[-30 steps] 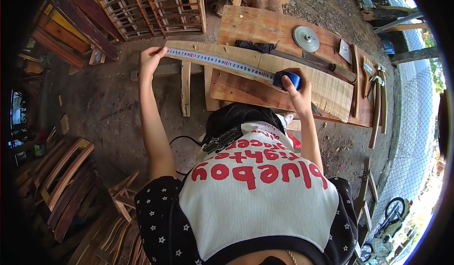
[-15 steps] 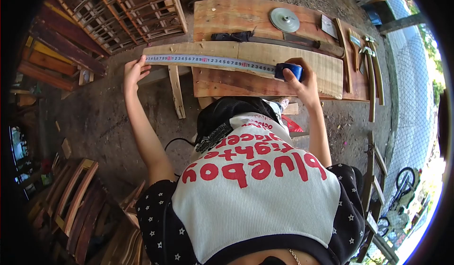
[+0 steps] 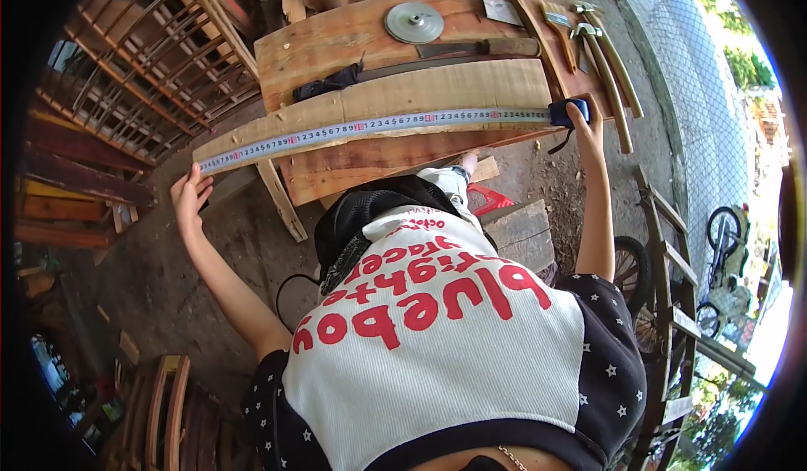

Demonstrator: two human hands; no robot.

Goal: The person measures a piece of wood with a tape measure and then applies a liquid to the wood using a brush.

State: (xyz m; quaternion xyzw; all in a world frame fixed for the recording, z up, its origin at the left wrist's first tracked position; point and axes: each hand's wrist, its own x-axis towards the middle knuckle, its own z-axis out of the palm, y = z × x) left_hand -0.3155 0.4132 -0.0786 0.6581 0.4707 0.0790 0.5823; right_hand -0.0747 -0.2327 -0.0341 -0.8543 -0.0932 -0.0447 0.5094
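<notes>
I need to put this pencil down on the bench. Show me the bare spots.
Bare wood lies on the reddish workbench top between the black cloth bundle and the grey round disc, and along the front strip under the pale long plank. The right end is crowded with wooden-handled hammers.

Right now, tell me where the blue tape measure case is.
In the head view, the blue tape measure case sits in the right hand at the right end of the long plank, just below the hammers.
</notes>
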